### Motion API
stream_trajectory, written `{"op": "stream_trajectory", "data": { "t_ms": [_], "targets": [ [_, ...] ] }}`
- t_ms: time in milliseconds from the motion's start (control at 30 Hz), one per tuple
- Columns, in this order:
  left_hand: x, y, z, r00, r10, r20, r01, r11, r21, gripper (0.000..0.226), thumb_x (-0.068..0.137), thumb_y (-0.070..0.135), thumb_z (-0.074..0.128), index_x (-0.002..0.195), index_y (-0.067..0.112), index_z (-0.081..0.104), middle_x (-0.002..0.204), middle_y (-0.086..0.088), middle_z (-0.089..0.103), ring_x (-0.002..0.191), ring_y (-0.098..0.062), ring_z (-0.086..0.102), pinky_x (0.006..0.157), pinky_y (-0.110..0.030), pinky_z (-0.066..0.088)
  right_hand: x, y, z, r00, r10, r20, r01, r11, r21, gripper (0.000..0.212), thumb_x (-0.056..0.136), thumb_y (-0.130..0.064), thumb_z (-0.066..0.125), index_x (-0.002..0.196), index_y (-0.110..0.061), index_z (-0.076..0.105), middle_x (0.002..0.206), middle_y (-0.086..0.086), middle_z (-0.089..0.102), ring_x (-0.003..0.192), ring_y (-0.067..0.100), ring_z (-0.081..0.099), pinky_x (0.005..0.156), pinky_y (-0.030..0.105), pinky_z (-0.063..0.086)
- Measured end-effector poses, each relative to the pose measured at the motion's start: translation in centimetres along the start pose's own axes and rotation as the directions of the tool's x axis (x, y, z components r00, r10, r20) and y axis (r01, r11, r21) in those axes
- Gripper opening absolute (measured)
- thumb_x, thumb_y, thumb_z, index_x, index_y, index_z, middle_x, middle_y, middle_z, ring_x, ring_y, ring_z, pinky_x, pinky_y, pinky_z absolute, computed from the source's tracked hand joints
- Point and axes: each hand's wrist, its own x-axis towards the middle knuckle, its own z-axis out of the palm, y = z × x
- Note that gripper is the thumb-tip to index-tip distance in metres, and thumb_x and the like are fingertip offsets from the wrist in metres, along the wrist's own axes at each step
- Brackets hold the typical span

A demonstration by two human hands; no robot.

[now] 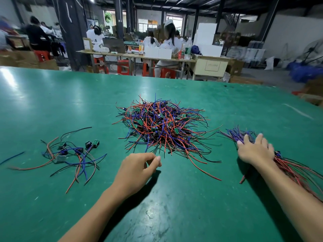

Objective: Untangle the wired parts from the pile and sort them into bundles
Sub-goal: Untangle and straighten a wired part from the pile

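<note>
A tangled pile (161, 127) of red, blue and black wired parts sits mid-bench (52, 102). The left hand (138, 169) hovers just before it, thumb and forefinger nearly pinched, holding nothing clearly visible. The right hand (255, 150) lies flat, fingers spread, pressing a sorted bundle (286, 166) that runs off the right edge. A loose cluster (73, 154) lies left. No containers hold parts.
</note>
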Motion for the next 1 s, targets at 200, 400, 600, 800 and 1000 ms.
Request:
{"op": "stream_trajectory", "data": {
  "t_ms": [200, 400, 600, 800, 1000],
  "targets": [
    [-0.1, -0.2, 0.3, 1.0, 0.017, 0.004, -0.017, 1.0, 0.022, 0.031, 0.099, 0.043, 0.056, 0.079, 0.027, 0.072, 0.063, 0.012, 0.067, 0.058, -0.01, 0.059, 0.061, -0.027, 0.044, -3.0, -6.2, -0.4, 0.733, -0.368, -0.572, 0.583, 0.773, 0.25, 0.023, 0.095, -0.02, 0.061, 0.117, -0.019, 0.068, 0.117, 0.006, 0.064, 0.101, 0.03, 0.062, 0.085, 0.043, 0.049],
    [0.0, -0.4, 0.1, 1.0, 0.009, -0.008, -0.009, 1.0, 0.001, 0.031, 0.099, 0.04, 0.058, 0.076, 0.025, 0.072, 0.061, 0.011, 0.065, 0.058, -0.011, 0.059, 0.061, -0.028, 0.045, -4.4, -11.4, 2.8, 0.851, -0.465, -0.246, 0.525, 0.783, 0.335, 0.031, 0.105, -0.039, 0.049, 0.13, -0.027, 0.063, 0.124, 0.002, 0.065, 0.117, 0.028, 0.061, 0.087, 0.039, 0.048],
    [0.0, -0.2, 0.3, 0.999, 0.021, -0.031, -0.021, 1.0, 0.013, 0.03, 0.099, 0.039, 0.058, 0.076, 0.025, 0.072, 0.057, 0.024, 0.058, 0.056, -0.006, 0.052, 0.058, -0.026, 0.034, -6.2, -11.2, 4.1, 0.792, -0.203, -0.575, 0.516, 0.726, 0.455, 0.018, 0.1, -0.038, 0.06, 0.101, -0.027, 0.074, 0.093, 0.0, 0.074, 0.088, 0.031, 0.068, 0.064, 0.035, 0.047],
    [-0.1, -0.3, 0.6, 0.997, 0.069, -0.039, -0.066, 0.995, 0.071, 0.03, 0.099, 0.04, 0.057, 0.078, 0.024, 0.072, 0.062, 0.031, 0.057, 0.06, 0.004, 0.052, 0.057, -0.015, 0.028, -8.1, -11.1, 2.9, 0.659, 0.014, -0.752, 0.588, 0.614, 0.527, 0.016, 0.099, -0.027, 0.061, 0.097, -0.019, 0.075, 0.091, 0.001, 0.074, 0.084, 0.03, 0.064, 0.068, 0.037, 0.046],
    [-0.1, -0.4, 0.8, 0.99, 0.064, -0.124, -0.056, 0.996, 0.068, 0.024, 0.099, 0.037, 0.058, 0.084, 0.026, 0.071, 0.068, 0.02, 0.063, 0.066, -0.004, 0.057, 0.061, -0.024, 0.039, -9.6, -11.1, 1.1, 0.557, 0.043, -0.83, 0.77, 0.349, 0.534, 0.021, 0.102, -0.027, 0.056, 0.097, -0.015, 0.073, 0.09, -0.007, 0.068, 0.076, 0.018, 0.051, 0.071, 0.032, 0.042]
  ]
}}
